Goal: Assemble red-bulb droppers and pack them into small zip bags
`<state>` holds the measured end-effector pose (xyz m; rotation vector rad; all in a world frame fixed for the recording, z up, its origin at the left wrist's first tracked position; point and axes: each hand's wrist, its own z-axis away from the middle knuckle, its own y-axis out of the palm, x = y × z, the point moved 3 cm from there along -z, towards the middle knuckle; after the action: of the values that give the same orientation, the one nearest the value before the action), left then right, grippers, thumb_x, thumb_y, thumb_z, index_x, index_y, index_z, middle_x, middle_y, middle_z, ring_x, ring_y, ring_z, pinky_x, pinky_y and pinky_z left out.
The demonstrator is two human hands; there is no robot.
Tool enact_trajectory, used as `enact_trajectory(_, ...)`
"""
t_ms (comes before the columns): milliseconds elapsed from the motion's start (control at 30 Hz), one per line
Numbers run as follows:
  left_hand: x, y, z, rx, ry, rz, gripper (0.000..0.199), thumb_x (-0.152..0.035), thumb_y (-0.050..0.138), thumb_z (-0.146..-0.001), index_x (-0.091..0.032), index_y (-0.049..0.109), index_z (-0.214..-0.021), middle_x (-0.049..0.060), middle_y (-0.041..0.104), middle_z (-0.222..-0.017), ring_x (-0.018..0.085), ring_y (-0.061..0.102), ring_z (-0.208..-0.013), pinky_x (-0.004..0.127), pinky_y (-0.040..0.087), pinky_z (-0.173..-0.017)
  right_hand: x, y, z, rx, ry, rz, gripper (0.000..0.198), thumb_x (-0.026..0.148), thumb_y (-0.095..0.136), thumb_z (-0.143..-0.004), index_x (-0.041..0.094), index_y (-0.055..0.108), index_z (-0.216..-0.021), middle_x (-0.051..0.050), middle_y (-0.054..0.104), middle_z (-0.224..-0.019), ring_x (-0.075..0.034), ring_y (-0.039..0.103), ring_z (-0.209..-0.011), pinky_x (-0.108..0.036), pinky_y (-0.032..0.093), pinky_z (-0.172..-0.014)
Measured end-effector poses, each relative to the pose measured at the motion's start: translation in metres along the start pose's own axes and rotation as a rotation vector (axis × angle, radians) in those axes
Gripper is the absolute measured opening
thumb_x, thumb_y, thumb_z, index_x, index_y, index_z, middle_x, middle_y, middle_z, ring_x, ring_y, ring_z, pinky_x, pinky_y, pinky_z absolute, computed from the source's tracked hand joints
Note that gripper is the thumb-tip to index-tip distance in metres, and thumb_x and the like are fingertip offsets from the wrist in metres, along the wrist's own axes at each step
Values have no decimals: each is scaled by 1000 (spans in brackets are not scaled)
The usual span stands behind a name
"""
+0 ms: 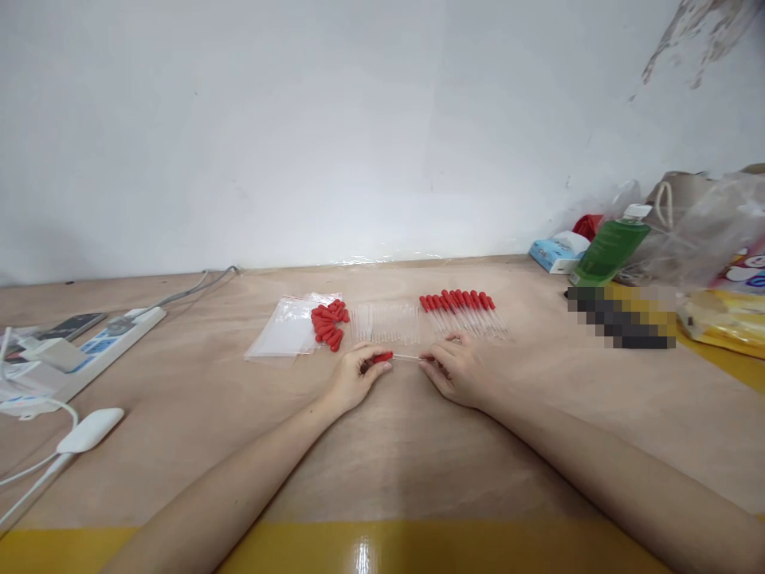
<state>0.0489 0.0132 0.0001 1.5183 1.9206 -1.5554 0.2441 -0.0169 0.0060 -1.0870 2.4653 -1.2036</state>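
1. At far left, a white plastic power strip (147,323) with blue sockets lies slanted on the brown tabletop (370,470).
2. Next come flat, clear plastic bags (280,331), with a heap of loose red rubber bulbs (326,323) at their right edge.
3. The left hand (352,379), just nearer the person, pinches one red, tapered bulb (384,358) between thumb and fingers.
4. Between the hands is a slim, clear tube (407,358), its left end at the bulb. Its long axis runs nearly left to right, dipping slightly rightward; the bulb's exposed end points right, in line with it. How deep the tube sits cannot be told.
5. Beyond it stretches a row of bare clear tubes (386,323).
6. The right hand (454,371) has its fingertips closed on the tube's right end, covering it.
7. The step seems to be joining the two; seating them calls for a straight, gentle push.
8. Behind the right hand, red-capped clear droppers (457,301) lie side by side, bulbs toward the wall.
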Motion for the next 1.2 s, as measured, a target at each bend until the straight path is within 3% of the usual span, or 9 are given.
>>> enact_trajectory(133, -3, 0, 0, 11, 34, -22, 19, -29, 56, -80, -20, 65, -94, 6, 62, -94, 17, 58, -82, 29, 47, -71, 0, 1, 0, 9, -17, 8, 20, 23, 39, -87, 17, 58, -82, -2, 63, -72, -11, 54, -63, -34, 30, -84)
enact_trajectory(667, -13, 0, 4, 86, 150, -124, 20, -31, 51, -83, -18, 66, -87, 5, 61, -77, 14, 55, -69, 26, 44, -64, -5, 5, 0, 97, -43, 56, 25, 23, 40, -88, 21, 64, -86, -1, 63, -72, -10, 51, -63, -29, 27, -74)
enact_trajectory(1200, -17, 1, 8, 129, 179, -103, 15, -28, 54, -82, -17, 65, -84, 3, 60, -76, 13, 54, -67, 23, 42, -62, 2, 4, -2, 143, -37, 34, 25, 22, 39, -86, 18, 59, -72, 0, 59, -64, -9, 43, -54, -29, 22, -67)
